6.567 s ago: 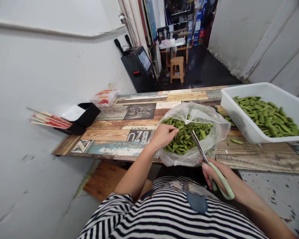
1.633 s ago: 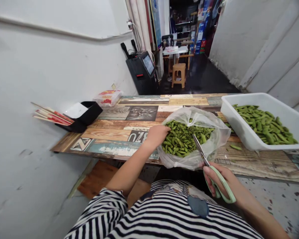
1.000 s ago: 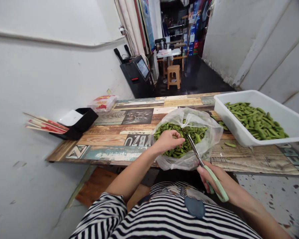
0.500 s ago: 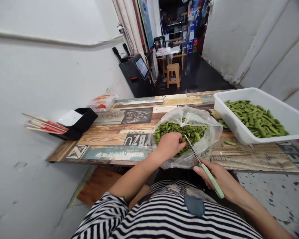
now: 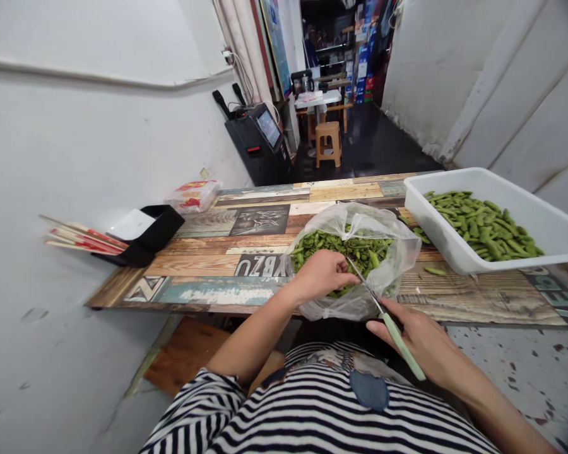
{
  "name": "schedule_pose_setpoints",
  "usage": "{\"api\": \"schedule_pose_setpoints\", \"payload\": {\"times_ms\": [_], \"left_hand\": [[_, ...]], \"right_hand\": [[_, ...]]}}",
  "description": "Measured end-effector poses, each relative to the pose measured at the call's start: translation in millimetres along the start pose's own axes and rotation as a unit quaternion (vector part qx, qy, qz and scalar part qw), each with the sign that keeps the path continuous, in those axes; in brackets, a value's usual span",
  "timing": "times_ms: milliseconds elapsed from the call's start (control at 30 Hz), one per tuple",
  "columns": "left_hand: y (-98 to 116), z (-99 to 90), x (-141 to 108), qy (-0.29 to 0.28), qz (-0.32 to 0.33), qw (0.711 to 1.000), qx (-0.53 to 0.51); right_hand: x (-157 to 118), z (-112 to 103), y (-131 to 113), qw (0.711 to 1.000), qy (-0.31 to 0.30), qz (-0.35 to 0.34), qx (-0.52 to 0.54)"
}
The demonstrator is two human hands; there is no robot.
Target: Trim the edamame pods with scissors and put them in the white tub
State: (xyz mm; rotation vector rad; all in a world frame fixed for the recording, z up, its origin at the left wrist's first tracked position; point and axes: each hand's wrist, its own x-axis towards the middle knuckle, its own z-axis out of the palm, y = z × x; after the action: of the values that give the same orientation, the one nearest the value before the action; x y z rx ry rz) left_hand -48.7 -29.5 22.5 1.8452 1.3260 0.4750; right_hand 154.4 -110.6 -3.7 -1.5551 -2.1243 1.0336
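A clear plastic bag full of green edamame pods lies open at the table's near edge. My left hand is over the pods, its fingers bent and pressed together; whatever they grip is hidden. My right hand is closed around the pale green handle of a pair of scissors, seen nearly edge-on. Their metal blades point up and left, with the tip close beside my left fingers. Whether the blades are apart is hard to see.
A white plastic tub of edamame pods stands at the right, with a few loose pods beside it. On the left are a black holder with chopsticks and a plastic packet. A black touchscreen machine stands beyond the patterned table.
The scissors' tip has shifted slightly left, closer to my left fingers. My left hand has turned a little over the pods. The bag and tub stay where they were.
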Motion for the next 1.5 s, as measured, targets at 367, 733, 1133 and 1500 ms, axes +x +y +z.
{"api": "schedule_pose_setpoints", "payload": {"times_ms": [367, 733, 1133, 1500], "left_hand": [[-3.8, -9.1, -1.5, -0.022, -0.019, 0.996, -0.080], [-14.7, -5.9, 7.6, 0.013, -0.051, 0.933, -0.357], [-4.6, 34.4, -4.0, 0.084, -0.063, 0.825, -0.555], [-15.1, 27.6, -8.7, 0.122, -0.101, 0.833, -0.530]], "right_hand": [[-1.2, -1.7, 0.9, 1.000, 0.012, -0.015, -0.007], [-0.8, 5.8, 3.9, 0.982, -0.064, 0.041, 0.175], [-1.5, 10.8, -10.8, 0.972, -0.065, 0.031, 0.223], [2.9, 26.9, 7.7, 0.974, -0.062, 0.091, 0.197]]}}
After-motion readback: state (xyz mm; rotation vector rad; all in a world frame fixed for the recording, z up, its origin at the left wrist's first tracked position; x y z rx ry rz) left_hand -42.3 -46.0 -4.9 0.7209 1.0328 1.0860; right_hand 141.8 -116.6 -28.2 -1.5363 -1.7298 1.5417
